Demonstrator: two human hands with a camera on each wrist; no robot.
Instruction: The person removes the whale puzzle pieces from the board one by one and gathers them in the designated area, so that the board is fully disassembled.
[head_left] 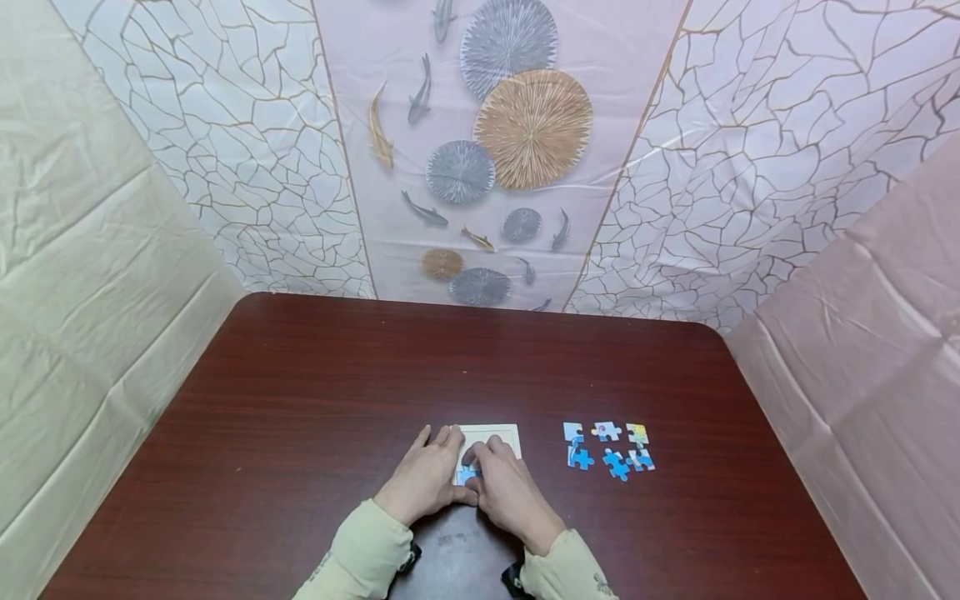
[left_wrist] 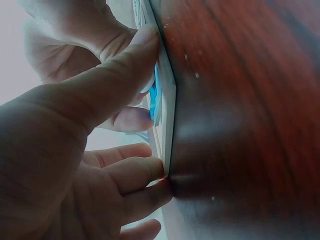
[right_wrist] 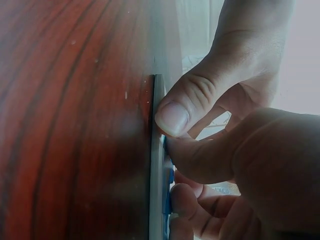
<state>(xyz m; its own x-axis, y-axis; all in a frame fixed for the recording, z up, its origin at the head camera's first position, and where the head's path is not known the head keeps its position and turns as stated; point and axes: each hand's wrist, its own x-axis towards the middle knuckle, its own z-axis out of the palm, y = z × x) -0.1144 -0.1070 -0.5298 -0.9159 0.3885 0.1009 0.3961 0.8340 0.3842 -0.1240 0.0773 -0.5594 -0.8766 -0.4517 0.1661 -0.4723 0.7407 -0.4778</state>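
A small white-framed puzzle board [head_left: 489, 430] lies flat on the table between the two hands. My left hand [head_left: 426, 477] holds the board at its near left corner, fingers along the left side and thumb on the near edge. Inside the frame, blue jigsaw pieces [head_left: 466, 474] show along the near side. With bent fingers and thumb, my right hand [head_left: 512, 492] pinches a blue puzzle piece [left_wrist: 153, 100] low over the board. The right fingers hide much of that piece. In the right wrist view, the left thumb [right_wrist: 174, 119] touches the board's edge beside the right thumb.
To the right of the board, several loose jigsaw pieces [head_left: 617, 465] lie on the dark red-brown table [head_left: 337, 375] in two rough rows. Patterned cloth [head_left: 262, 150] hangs behind the table's far edge, and pale cloth [head_left: 862, 333] hangs at both sides.
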